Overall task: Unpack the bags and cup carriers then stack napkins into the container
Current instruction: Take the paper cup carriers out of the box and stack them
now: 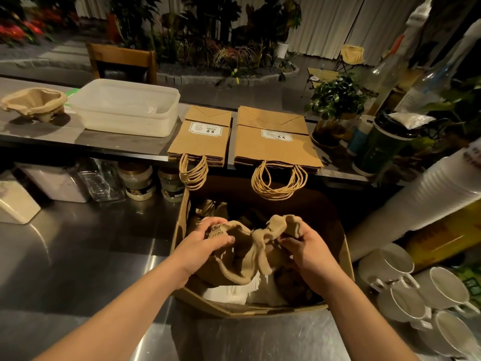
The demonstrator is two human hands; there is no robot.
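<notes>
i saw both hands over an open cardboard box (182,230) that stood on the steel counter (78,256). my left hand (205,241) had its fingers curled around the left end of a brown pulp cup carrier (250,246), with the thumb pressed on its top edge. my right hand (307,252) pinched the right end of the same carrier, the fingertips bent in tight on the folded rim. the carrier was held above the box opening, a little twisted between the two hands. under it, inside the box, lay white napkins (231,291) and some more brown paper things that i could not tell clearly. on the raised shelf behind the box there were two stacks of flat kraft paper bags (200,142) (276,144), side by side, their twisted handles hanging over the shelf edge. to the left of them stood a translucent plastic container (125,108), and whether anything lay in it i could not tell. further left, another cup carrier (33,101) was resting on the same shelf. at the right side i saw white mugs (398,264) and a long stack of white cups (429,201) lying near the box.
</notes>
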